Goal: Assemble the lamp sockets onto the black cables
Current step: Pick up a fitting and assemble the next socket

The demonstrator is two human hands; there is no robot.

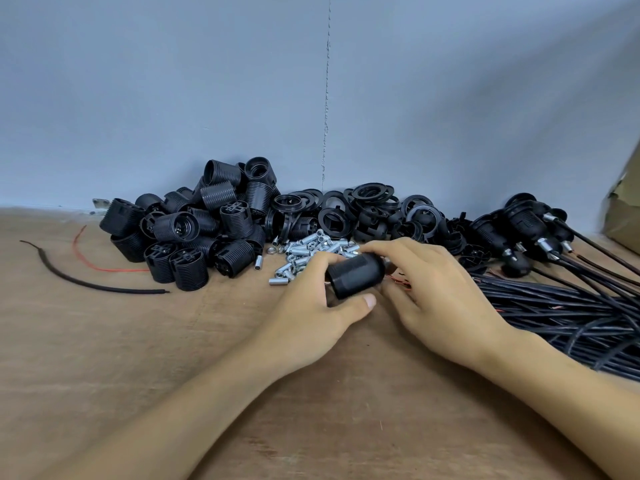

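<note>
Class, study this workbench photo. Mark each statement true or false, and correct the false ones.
1. The left hand grips a black socket. True.
2. The small metal tubes lie in a box. False: they lie loose on the wooden table.
3. The bundle of black cables lies on the right side of the table. True.
4. The pile of threaded shells sits at the table's right end. False: it sits on the left, against the wall.
</note>
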